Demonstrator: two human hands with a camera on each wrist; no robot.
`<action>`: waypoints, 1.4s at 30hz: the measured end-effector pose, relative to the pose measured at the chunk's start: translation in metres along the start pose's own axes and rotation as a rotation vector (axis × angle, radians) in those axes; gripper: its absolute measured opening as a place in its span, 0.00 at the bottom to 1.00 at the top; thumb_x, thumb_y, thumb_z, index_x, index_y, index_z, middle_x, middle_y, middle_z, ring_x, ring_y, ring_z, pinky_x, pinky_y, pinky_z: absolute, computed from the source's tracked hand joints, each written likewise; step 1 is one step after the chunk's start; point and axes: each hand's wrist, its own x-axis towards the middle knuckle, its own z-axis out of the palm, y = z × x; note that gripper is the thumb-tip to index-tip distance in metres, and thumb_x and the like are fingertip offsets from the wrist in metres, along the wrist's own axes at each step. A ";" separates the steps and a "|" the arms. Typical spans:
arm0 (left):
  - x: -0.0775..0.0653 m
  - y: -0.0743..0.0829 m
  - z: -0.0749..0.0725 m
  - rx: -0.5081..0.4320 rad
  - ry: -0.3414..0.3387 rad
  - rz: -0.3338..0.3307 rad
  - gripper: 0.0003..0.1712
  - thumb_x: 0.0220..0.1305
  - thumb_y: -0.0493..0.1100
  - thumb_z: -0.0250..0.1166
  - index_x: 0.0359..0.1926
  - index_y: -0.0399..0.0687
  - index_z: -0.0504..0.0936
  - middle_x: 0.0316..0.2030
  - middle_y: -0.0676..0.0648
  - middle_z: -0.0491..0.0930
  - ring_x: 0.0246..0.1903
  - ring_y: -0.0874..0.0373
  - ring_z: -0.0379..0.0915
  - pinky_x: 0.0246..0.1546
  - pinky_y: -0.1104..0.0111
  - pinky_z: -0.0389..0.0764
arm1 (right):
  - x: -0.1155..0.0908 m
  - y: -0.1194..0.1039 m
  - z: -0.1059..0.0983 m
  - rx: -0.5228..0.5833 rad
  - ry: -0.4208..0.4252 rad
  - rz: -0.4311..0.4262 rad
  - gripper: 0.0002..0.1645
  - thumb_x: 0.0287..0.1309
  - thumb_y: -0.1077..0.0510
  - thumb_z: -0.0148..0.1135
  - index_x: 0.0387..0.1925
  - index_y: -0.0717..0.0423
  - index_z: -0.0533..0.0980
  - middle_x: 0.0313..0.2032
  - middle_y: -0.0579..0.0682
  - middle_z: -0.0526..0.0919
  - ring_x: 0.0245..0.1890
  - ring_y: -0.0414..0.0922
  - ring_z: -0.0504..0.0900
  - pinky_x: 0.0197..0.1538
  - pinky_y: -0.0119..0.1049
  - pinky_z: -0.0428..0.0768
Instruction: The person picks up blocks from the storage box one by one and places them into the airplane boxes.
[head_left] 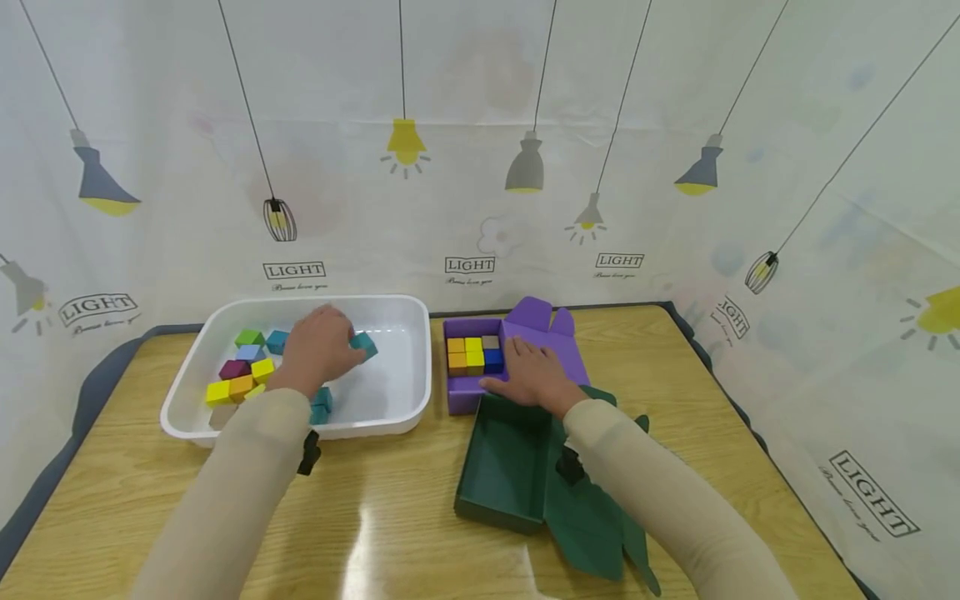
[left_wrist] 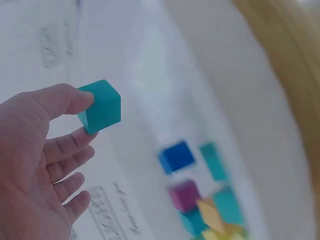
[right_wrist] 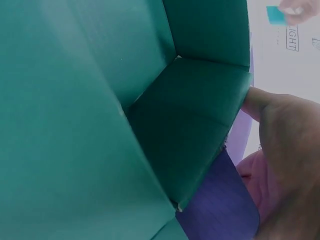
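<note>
A teal cube [left_wrist: 102, 106] is pinched between the thumb and index finger of my left hand [head_left: 318, 348], held over the white tub [head_left: 408, 417]; the other fingers are spread apart below it in the left wrist view. My right hand [head_left: 534, 373] lies over the right side of the purple box [head_left: 465, 402], its fingers stretched forward and its thumb out to the left. That box contains rows of orange, yellow, grey and blue cubes [head_left: 474, 360]. Right in front of it stands an open dark green box [head_left: 501, 467], whose wall overlaps the thumb in the right wrist view.
Loose cubes [head_left: 242, 387] in several colours fill the left part of the tub, with more teal cubes [head_left: 321, 402] near its front wall. The purple lid [head_left: 564, 348] and green lid [head_left: 588, 529] fold out rightward. A printed curtain [head_left: 465, 208] hangs behind the wooden table [head_left: 405, 525].
</note>
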 end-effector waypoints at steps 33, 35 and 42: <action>0.031 0.120 0.060 0.227 -0.130 0.228 0.22 0.57 0.50 0.67 0.49 0.43 0.84 0.66 0.43 0.70 0.75 0.46 0.47 0.76 0.50 0.51 | 0.003 0.000 0.001 -0.004 0.014 0.030 0.57 0.61 0.25 0.47 0.76 0.59 0.47 0.75 0.58 0.55 0.75 0.54 0.56 0.75 0.57 0.56; 0.032 0.120 0.062 0.237 -0.133 0.217 0.23 0.58 0.50 0.67 0.51 0.43 0.83 0.68 0.43 0.68 0.76 0.46 0.45 0.76 0.50 0.50 | 0.004 -0.001 0.002 -0.008 0.017 0.029 0.57 0.61 0.25 0.47 0.75 0.60 0.48 0.75 0.58 0.55 0.75 0.54 0.57 0.75 0.57 0.56; 0.032 0.122 0.069 0.280 -0.099 0.216 0.23 0.58 0.50 0.67 0.51 0.44 0.82 0.68 0.41 0.67 0.76 0.46 0.44 0.76 0.50 0.49 | 0.003 -0.001 0.002 -0.010 0.023 0.029 0.57 0.61 0.26 0.48 0.75 0.60 0.48 0.75 0.59 0.55 0.75 0.54 0.56 0.75 0.57 0.56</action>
